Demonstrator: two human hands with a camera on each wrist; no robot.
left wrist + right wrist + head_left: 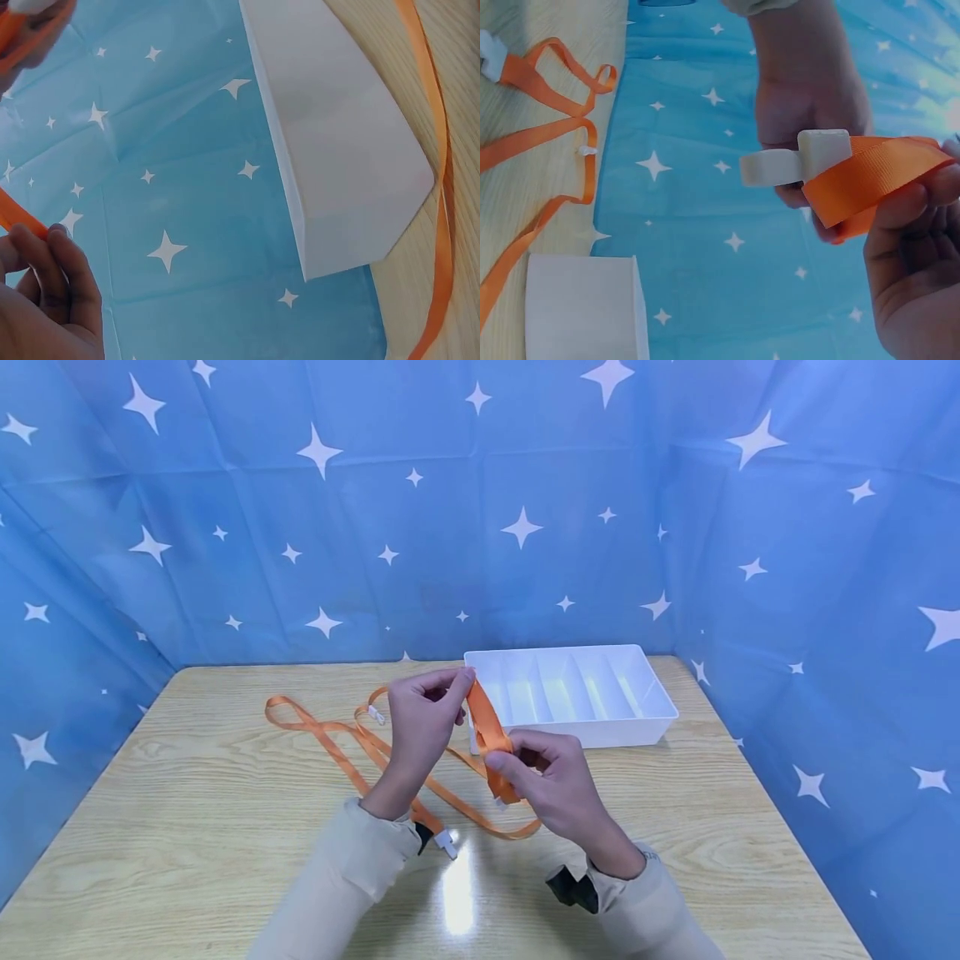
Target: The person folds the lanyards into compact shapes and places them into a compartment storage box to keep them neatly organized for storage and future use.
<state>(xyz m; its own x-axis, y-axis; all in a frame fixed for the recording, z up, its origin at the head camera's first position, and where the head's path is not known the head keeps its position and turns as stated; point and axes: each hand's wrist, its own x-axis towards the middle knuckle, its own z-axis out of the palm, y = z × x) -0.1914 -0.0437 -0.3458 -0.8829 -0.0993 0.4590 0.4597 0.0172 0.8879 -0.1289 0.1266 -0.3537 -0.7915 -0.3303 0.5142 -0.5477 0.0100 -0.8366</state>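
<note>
Stretched between the two hands is a folded orange lanyard [486, 714], raised above the table. My left hand [427, 718] pinches its upper end between thumb and fingertips. Lower down, my right hand [551, 781] grips the folded layers with thumb and fingers. A white plastic buckle [825, 154] sticks out from the folded band in the right wrist view. Other orange lanyard straps [337, 752] lie loosely looped on the table, partly hidden by the left forearm. They carry a white buckle [446, 843] and a small white hook [377, 716].
Behind the hands, toward the table's back right, stands a white divided tray [660, 731] with several compartments. The wooden table [187, 827] meets a blue star-patterned cloth [465, 527] at the back and sides.
</note>
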